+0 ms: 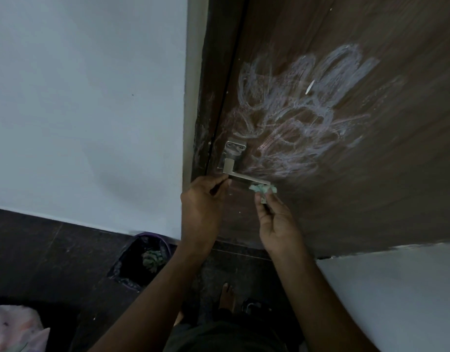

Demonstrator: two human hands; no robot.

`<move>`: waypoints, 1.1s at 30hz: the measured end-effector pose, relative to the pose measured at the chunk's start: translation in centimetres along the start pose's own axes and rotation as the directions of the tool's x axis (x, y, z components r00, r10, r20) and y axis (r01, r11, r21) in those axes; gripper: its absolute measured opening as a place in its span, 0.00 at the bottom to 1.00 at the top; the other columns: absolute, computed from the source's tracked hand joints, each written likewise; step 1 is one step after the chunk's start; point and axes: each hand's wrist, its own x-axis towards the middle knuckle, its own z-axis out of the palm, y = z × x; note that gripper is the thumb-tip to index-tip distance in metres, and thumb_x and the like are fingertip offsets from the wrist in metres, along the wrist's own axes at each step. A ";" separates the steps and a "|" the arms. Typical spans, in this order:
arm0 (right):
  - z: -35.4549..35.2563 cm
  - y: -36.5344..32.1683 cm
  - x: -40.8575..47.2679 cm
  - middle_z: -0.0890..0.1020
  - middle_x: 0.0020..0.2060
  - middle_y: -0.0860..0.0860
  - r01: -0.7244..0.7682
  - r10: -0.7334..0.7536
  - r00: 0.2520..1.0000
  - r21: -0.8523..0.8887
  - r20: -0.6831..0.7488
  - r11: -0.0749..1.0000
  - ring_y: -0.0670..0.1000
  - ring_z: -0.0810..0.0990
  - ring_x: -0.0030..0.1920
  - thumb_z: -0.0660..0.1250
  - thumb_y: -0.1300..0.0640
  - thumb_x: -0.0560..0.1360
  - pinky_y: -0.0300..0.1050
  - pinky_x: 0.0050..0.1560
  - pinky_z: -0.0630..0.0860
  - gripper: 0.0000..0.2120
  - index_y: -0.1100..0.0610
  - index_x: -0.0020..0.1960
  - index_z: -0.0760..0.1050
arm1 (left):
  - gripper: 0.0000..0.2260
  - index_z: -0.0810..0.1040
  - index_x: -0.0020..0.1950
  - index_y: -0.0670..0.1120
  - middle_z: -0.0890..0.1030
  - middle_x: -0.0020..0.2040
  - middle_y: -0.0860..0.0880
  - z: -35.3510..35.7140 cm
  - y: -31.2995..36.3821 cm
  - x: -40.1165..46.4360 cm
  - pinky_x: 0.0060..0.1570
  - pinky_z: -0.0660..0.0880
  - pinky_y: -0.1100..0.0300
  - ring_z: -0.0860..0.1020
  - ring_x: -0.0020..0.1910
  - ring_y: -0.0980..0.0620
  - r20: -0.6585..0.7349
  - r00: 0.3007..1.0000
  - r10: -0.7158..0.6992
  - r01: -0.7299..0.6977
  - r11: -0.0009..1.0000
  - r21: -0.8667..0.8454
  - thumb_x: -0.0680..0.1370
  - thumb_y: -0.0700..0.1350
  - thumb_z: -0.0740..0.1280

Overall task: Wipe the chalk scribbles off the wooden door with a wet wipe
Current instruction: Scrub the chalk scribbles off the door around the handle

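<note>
The dark brown wooden door (371,186) carries a large patch of white and pink chalk scribbles (295,110) above and right of its metal lever handle (244,177). My left hand (203,207) grips the near end of the handle with curled fingers. My right hand (274,219) pinches a crumpled greenish wet wipe (263,189) and holds it against the far tip of the handle, just below the lowest scribbles.
A white wall (86,97) stands left of the door frame. On the dark floor at the lower left sits a bin with a black liner (140,260) holding crumpled wipes. My bare foot (226,298) is below the hands. Pale fabric (12,329) lies at the bottom left corner.
</note>
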 end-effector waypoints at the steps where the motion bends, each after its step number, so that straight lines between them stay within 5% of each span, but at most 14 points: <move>1: 0.6 0.5 -0.1 0.84 0.49 0.56 0.007 -0.007 1.000 -0.053 0.005 0.999 0.50 0.86 0.46 0.70 0.67 0.76 0.37 0.39 0.83 0.05 0.65 0.52 0.80 | 0.09 0.84 0.56 0.52 0.74 0.42 0.76 0.1 0.1 0.0 0.47 0.66 0.85 0.75 0.47 0.79 -0.001 1.000 -0.003 0.003 1.000 -0.008 0.76 0.48 0.73; 6: 2.1 2.2 -0.2 0.83 0.51 0.60 0.022 -0.027 0.999 -0.176 -0.024 0.984 0.52 0.82 0.45 0.71 0.68 0.75 0.45 0.54 0.80 0.16 0.69 0.62 0.77 | 0.11 0.82 0.58 0.57 0.79 0.45 0.71 0.6 0.2 0.2 0.48 0.70 0.82 0.79 0.48 0.72 0.036 0.999 -0.001 0.002 1.000 -0.003 0.76 0.54 0.71; 13: 0.3 -1.3 1.2 0.83 0.49 0.54 0.188 -0.188 0.982 -0.153 0.014 0.970 0.48 0.83 0.45 0.65 0.66 0.80 0.43 0.48 0.80 0.05 0.61 0.50 0.79 | 0.09 0.84 0.57 0.50 0.82 0.51 0.56 0.3 0.0 0.5 0.49 0.66 0.84 0.76 0.47 0.73 -0.019 1.000 0.007 -0.006 0.999 0.050 0.77 0.46 0.73; 17: 0.8 -1.6 2.4 0.82 0.50 0.55 0.057 -0.043 0.996 -0.187 0.080 0.981 0.50 0.80 0.46 0.61 0.66 0.81 0.40 0.39 0.81 0.07 0.61 0.52 0.79 | 0.11 0.85 0.58 0.44 0.81 0.50 0.57 0.4 0.0 0.7 0.49 0.65 0.84 0.77 0.47 0.65 -0.071 0.997 -0.004 0.007 0.999 0.044 0.76 0.40 0.73; 22: 0.0 -0.9 3.1 0.80 0.48 0.62 -0.167 0.175 0.977 -0.073 0.124 0.983 0.51 0.79 0.39 0.61 0.69 0.80 0.39 0.34 0.82 0.06 0.67 0.53 0.77 | 0.10 0.85 0.57 0.47 0.81 0.48 0.60 0.7 -0.6 0.6 0.47 0.67 0.83 0.77 0.46 0.75 -0.062 0.996 -0.062 0.062 0.998 -0.008 0.77 0.43 0.73; 27: 2.0 2.4 2.8 0.81 0.44 0.60 -0.230 0.241 0.953 -0.077 0.186 0.970 0.50 0.82 0.35 0.60 0.69 0.81 0.38 0.34 0.81 0.07 0.67 0.53 0.76 | 0.10 0.84 0.57 0.51 0.79 0.45 0.69 0.8 -0.8 0.6 0.48 0.69 0.82 0.78 0.48 0.74 -0.045 0.995 -0.094 0.090 0.993 -0.077 0.77 0.44 0.73; 30: 3.3 3.4 2.7 0.82 0.44 0.59 -0.258 0.275 0.932 -0.102 0.235 0.961 0.50 0.83 0.36 0.58 0.68 0.82 0.39 0.39 0.82 0.08 0.67 0.54 0.76 | 0.11 0.83 0.57 0.56 0.81 0.44 0.71 0.7 -0.4 0.4 0.46 0.71 0.82 0.80 0.47 0.72 -0.043 0.994 -0.097 0.089 0.986 -0.144 0.76 0.44 0.74; 33: 4.1 3.9 2.6 0.82 0.45 0.59 -0.276 0.312 0.917 -0.170 0.247 0.946 0.52 0.82 0.44 0.58 0.67 0.82 0.46 0.62 0.76 0.09 0.66 0.56 0.77 | 0.13 0.81 0.55 0.58 0.79 0.44 0.76 0.9 -0.5 0.4 0.44 0.70 0.83 0.79 0.47 0.73 -0.073 0.996 -0.052 0.044 0.992 -0.115 0.75 0.43 0.75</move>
